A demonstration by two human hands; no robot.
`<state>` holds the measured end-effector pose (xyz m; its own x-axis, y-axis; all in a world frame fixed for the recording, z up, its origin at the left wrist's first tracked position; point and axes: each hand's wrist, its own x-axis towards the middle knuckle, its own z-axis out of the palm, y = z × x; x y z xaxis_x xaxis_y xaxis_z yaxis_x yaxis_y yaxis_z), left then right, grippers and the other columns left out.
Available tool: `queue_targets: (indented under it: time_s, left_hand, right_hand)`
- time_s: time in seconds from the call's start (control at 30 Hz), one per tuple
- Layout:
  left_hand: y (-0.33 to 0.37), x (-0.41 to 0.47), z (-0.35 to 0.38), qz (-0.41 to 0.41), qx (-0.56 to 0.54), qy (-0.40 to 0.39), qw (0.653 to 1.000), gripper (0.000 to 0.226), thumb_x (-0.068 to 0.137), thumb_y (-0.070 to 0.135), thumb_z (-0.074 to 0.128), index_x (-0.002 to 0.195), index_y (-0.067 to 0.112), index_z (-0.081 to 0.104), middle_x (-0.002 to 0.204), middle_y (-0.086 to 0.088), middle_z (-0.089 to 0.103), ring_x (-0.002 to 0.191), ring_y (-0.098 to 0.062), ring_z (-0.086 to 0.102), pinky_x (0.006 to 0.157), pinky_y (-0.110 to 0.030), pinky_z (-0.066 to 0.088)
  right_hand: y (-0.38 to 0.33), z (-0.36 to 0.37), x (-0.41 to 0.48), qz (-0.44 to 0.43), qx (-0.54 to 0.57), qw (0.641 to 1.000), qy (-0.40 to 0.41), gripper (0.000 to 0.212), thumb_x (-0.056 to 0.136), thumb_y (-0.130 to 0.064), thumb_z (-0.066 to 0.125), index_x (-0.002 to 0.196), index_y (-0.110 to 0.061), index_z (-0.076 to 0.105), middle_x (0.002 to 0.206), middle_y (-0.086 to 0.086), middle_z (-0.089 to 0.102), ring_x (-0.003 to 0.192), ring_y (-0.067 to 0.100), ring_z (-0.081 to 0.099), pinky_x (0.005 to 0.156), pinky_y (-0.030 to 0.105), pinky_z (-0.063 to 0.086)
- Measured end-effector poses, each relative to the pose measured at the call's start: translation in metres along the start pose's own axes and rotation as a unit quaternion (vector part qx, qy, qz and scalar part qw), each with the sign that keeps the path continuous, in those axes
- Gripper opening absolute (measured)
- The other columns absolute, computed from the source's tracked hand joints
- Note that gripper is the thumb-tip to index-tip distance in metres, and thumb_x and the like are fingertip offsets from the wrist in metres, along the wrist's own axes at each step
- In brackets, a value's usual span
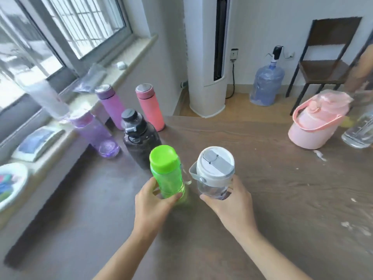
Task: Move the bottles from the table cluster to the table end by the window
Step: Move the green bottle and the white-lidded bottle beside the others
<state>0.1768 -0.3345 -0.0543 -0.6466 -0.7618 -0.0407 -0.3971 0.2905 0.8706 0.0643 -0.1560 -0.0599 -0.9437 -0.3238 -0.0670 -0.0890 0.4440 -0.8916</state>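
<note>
My left hand [150,207] grips the lower body of a green bottle [167,172] with a green cap. My right hand [228,203] grips a clear bottle with a white lid and grey handle [214,172]. Both bottles are upright at the middle of the brown table [252,178]. At the window end stand a dark bottle with a black cap [141,138], a clear purple bottle [94,134], a matte purple flask [112,106] and a pink flask [150,108]. A large pink jug [316,122] and a clear bottle [361,132] stand at the far right.
The windowsill [129,59] runs along the left with a white roll [44,98], a plastic bag, a box and a white bowl [10,182]. Beyond the table are a tall white air conditioner [207,57], a water jug with pump [266,85] and a dark chair [327,63].
</note>
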Motion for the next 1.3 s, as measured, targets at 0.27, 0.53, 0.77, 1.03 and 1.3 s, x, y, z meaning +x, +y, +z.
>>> queue_targets:
  time_s: [0.27,0.53,0.77,1.03,1.3]
  left_hand:
    - [-0.072,0.009,-0.113,-0.019,0.008,0.089,0.996,0.037,0.069,0.015,0.096,0.096,0.032,0.077,0.094,0.014,0.081,0.09,0.005,0.074,0.069,-0.004,0.049]
    - [-0.102,0.054,-0.186,-0.031,0.008,0.127,0.991,0.037,0.072,0.017,0.096,0.102,0.028,0.077,0.095,0.016,0.079,0.081,0.022,0.067,0.068,0.001,0.045]
    - [-0.116,0.084,-0.197,-0.033,0.014,0.13,0.991,0.035,0.073,0.022,0.095,0.104,0.024,0.078,0.081,0.028,0.076,0.078,0.023,0.066,0.066,0.002,0.043]
    - [-0.123,0.097,-0.197,-0.041,0.023,0.11,0.993,0.046,0.075,0.024,0.094,0.116,0.025,0.075,0.101,0.016,0.079,0.088,0.021,0.068,0.078,-0.006,0.049]
    - [-0.114,0.034,-0.156,-0.083,0.083,0.193,0.974,0.032,0.081,0.021,0.086,0.101,0.017,0.062,0.095,-0.002,0.062,0.091,-0.025,0.062,0.079,-0.034,0.044]
  right_hand:
    - [-0.051,0.117,-0.035,-0.032,-0.009,0.997,-0.069,0.066,0.051,-0.046,0.09,0.108,-0.038,0.058,0.101,-0.017,0.073,0.094,0.008,0.072,0.081,0.041,0.06]
    - [-0.082,0.187,-0.042,-0.044,-0.019,0.995,-0.091,0.063,0.054,-0.042,0.093,0.108,-0.032,0.06,0.104,-0.015,0.071,0.101,0.009,0.069,0.083,0.031,0.056]
    - [-0.089,0.209,-0.034,-0.047,-0.038,0.996,-0.071,0.071,0.054,-0.045,0.093,0.114,-0.027,0.06,0.111,-0.009,0.07,0.111,0.017,0.066,0.087,0.033,0.054]
    - [-0.085,0.214,-0.037,-0.069,-0.033,0.995,-0.068,0.07,0.058,-0.04,0.093,0.118,-0.026,0.059,0.114,-0.011,0.062,0.115,0.014,0.06,0.09,0.025,0.047]
    - [-0.069,0.195,-0.034,-0.092,-0.066,0.98,-0.165,0.098,0.07,-0.022,0.092,0.152,-0.02,0.039,0.15,-0.004,0.047,0.14,0.014,0.044,0.117,0.031,0.036]
